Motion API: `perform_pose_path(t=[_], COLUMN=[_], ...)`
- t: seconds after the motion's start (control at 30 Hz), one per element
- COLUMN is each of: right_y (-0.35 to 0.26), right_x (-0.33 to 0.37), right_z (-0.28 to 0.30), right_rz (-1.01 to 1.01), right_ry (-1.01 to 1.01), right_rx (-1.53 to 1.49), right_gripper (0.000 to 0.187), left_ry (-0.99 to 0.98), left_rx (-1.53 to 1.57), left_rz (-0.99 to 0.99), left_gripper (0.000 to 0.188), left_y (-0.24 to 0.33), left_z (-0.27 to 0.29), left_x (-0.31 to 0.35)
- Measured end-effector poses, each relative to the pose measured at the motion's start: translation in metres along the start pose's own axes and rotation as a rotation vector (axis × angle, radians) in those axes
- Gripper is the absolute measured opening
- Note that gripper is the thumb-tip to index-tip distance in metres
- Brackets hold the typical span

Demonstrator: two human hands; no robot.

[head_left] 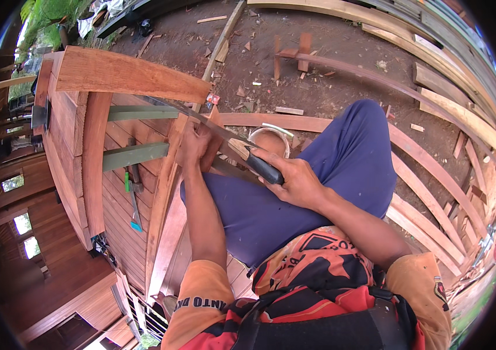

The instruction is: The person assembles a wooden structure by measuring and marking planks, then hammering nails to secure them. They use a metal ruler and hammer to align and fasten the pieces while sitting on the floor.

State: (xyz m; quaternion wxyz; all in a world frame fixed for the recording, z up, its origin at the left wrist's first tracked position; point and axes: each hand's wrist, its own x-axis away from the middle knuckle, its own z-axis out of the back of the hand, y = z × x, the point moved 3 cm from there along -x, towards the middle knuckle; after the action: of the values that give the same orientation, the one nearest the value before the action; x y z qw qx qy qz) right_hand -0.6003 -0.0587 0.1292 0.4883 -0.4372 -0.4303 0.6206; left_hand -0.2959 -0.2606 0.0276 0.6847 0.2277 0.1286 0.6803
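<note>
My right hand (296, 179) is wrapped round the black handle of a handsaw (265, 167). Its long blade slants up and left past my left hand, and its edge crosses a short reddish wooden board (213, 137). Closed on that board is my left hand (194, 142), close beside the blade. Beyond it lies a wide, slightly curved plank (125, 74), over the far end of the wooden platform. A small red and white object (213, 99) sits at the plank's right end. How deep the blade sits in the wood cannot be made out.
A whitish bucket (271, 142) stands beside my knee. A hammer (136, 182) and a green-handled tool (127, 181) lie on the platform boards (119, 210) at left. Curved planks (429, 169) and offcuts cover the soil at right; a long beam (370, 73) crosses further out.
</note>
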Motion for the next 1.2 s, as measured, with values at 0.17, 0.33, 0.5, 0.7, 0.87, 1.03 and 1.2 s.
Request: perform_pose_path(t=[0.17, 0.33, 0.5, 0.7, 0.87, 1.03, 1.2], right_y=[-0.006, -0.018, -0.027, -0.023, -0.031, -0.014, -0.042], right_x=[-0.004, 0.032, 0.031, 0.033, 0.042, -0.017, 0.064], right_z=[0.009, 0.017, 0.023, 0.023, 0.044, 0.006, 0.045], right_rz=[0.042, -0.028, -0.062, -0.047, -0.068, -0.049, -0.005], right_ry=[0.026, -0.035, -0.053, -0.012, -0.052, -0.005, -0.058], right_rx=[0.012, -0.046, -0.001, -0.031, -0.041, 0.052, 0.046], right_gripper=[0.065, 0.067, 0.071, 0.07, 0.067, 0.063, 0.064], left_ry=[-0.226, -0.178, -0.177, -0.182, -0.085, -0.177, -0.185], left_rx=[-0.151, -0.25, -0.127, -0.267, -0.295, -0.263, -0.334], left_rz=[0.105, 0.124, 0.123, 0.137, 0.101, 0.125, 0.238], left_gripper=[0.082, 0.077, 0.069, 0.067, 0.071, 0.076, 0.072], left_y=[0.033, 0.026, 0.044, 0.055, 0.041, 0.063, 0.06], left_z=[0.0, 0.005, 0.003, 0.006, 0.0, 0.005, 0.017], left_x=[0.002, 0.006, 0.016, 0.024, 0.024, 0.021, 0.025])
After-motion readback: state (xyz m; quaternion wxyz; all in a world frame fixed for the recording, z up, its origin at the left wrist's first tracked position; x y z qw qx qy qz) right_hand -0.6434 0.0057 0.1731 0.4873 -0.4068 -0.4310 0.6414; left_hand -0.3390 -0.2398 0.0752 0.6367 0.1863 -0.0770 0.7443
